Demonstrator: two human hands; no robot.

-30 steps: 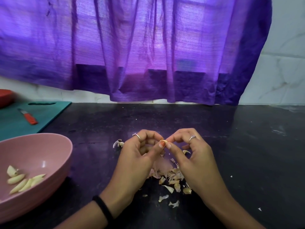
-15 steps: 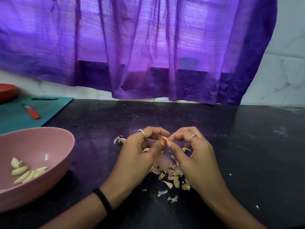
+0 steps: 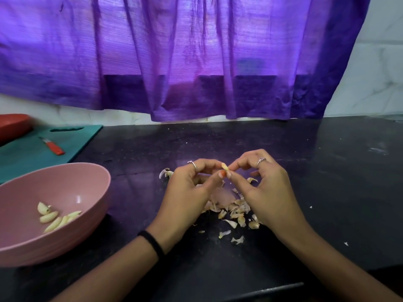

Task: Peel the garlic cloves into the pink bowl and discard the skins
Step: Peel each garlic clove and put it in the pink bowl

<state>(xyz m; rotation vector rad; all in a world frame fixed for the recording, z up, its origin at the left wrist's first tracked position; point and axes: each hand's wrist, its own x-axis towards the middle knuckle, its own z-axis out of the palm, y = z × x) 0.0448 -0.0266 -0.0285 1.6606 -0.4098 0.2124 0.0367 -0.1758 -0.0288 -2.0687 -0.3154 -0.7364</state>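
while both hands pinch garlic clove (image 3: 224, 166) | fingers clamped, seemingly | pink bowl (image 3: 91, 171) left | writing: unseen

One pink bowl (image 3: 91, 192) holds about five peeled garlic cloves (image 3: 57, 216). Two hands, left hand (image 3: 187, 201) and right hand (image 3: 268, 192), pinch one garlic clove (image 3: 225, 166). One knife (image 3: 52, 145) lies on one green cutting board (image 3: 26, 155).

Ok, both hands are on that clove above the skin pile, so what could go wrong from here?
1. The garlic clove is pinched only at the fingertips of the left hand and right hand; it could slip into the skins below.
2. The pink bowl sits well to the left, so the carry risks a drop onto the dark counter.
3. Loose skin flakes may cling and end up among the peeled cloves.
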